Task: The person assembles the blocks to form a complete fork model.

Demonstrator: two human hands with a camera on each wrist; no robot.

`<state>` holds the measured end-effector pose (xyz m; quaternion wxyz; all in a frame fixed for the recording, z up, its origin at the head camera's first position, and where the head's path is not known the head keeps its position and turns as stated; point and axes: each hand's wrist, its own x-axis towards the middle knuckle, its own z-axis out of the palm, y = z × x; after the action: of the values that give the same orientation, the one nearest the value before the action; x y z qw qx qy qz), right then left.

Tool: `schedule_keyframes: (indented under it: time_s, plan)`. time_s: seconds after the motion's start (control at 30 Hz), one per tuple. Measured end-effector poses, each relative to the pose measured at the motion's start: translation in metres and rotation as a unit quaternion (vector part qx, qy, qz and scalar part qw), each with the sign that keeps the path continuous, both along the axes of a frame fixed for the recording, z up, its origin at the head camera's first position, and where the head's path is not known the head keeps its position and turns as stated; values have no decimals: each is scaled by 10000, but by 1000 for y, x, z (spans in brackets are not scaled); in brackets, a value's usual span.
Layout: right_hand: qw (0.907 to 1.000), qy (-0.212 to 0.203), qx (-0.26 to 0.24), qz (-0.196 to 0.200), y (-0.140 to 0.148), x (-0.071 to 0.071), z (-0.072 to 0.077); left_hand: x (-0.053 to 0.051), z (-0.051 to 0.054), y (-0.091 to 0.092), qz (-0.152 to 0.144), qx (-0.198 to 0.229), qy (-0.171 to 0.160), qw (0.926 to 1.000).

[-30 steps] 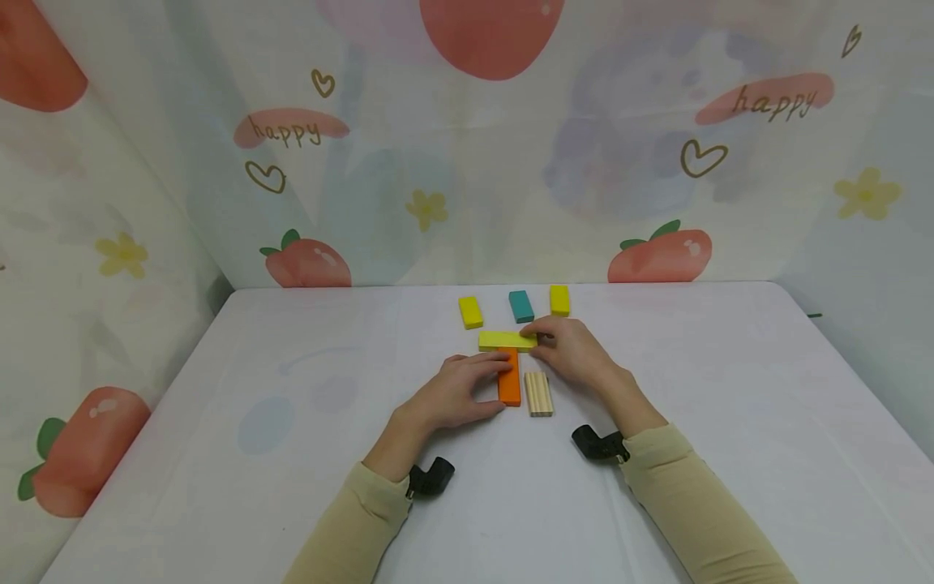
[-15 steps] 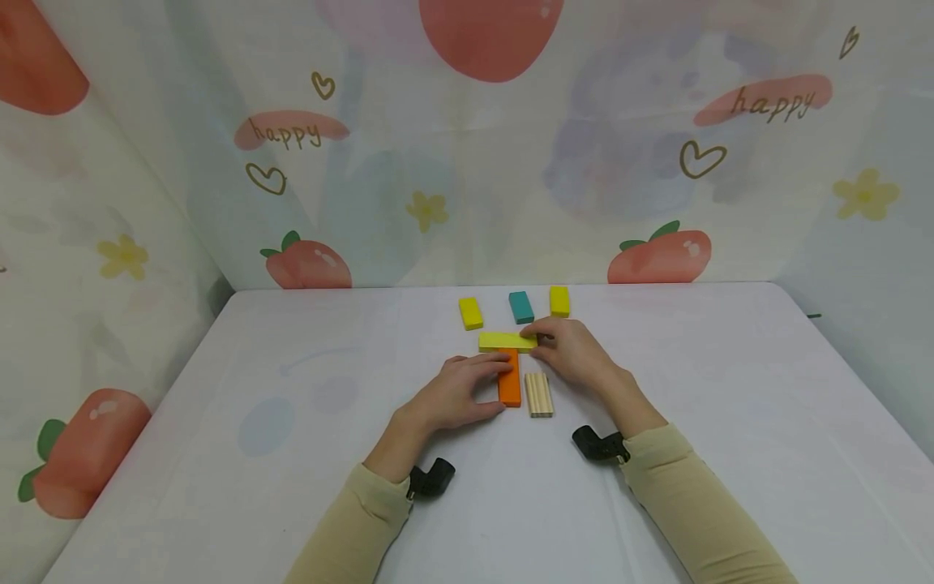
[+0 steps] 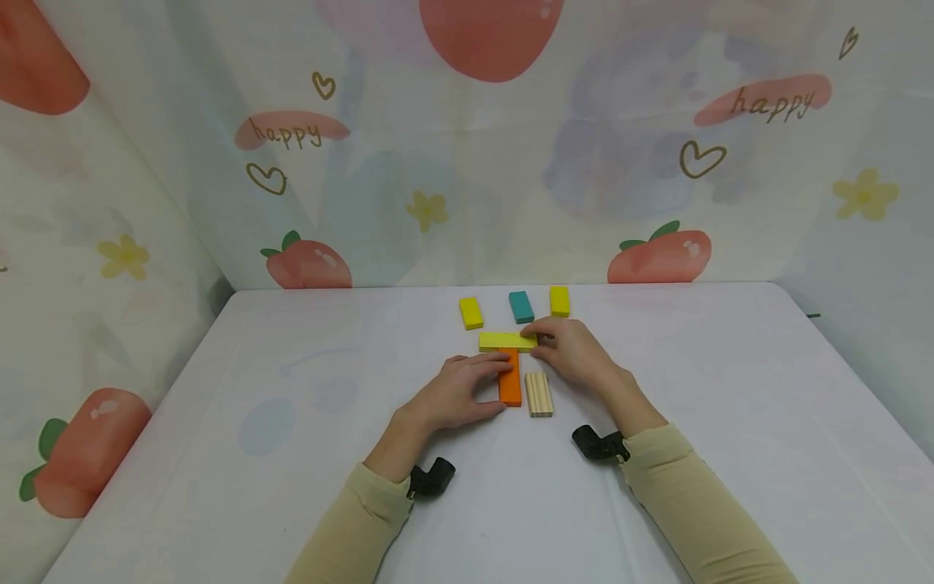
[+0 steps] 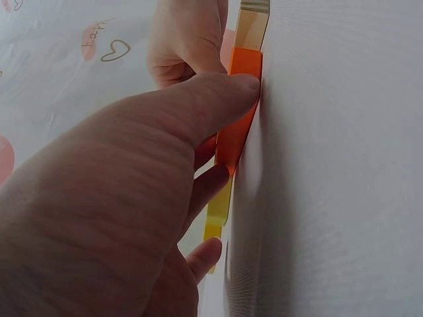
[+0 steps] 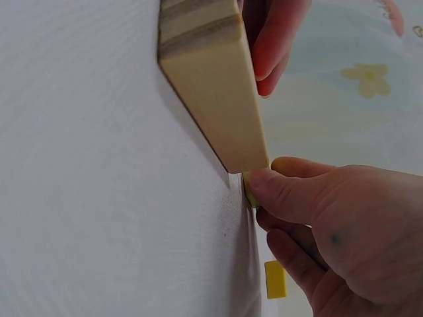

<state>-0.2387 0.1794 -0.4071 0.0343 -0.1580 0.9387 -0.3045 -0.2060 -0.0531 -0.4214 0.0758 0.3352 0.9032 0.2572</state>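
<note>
An orange block (image 3: 511, 381) lies lengthwise on the table, with a yellow block (image 3: 499, 341) set crosswise at its far end, making a T. My left hand (image 3: 457, 391) holds the orange block from the left, thumb by its near end and fingertips farther along. In the left wrist view the thumb presses the orange block (image 4: 239, 122). With thumb and fingers, my right hand (image 3: 572, 350) pinches the right end of the crosswise yellow block. A pale striped wooden block (image 3: 538, 395) lies just right of the orange one; it looms large in the right wrist view.
Behind the T lie a yellow block (image 3: 470, 313), a teal block (image 3: 521, 307) and another yellow block (image 3: 559, 301), near the far edge of the white table (image 3: 219, 503). A printed cloth (image 3: 467, 162) hangs behind the table.
</note>
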Motion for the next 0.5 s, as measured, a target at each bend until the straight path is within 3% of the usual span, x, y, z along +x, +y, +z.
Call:
schedule_keyframes:
  time_s: [0.23,0.5]
  plan:
    - [10000,-46,-23,-1,2,0,1,0,0,0,-6,16,2,10000]
    - [9999,-65,-114,-38,8,1,5,1,0,-2,72,161,229,9996]
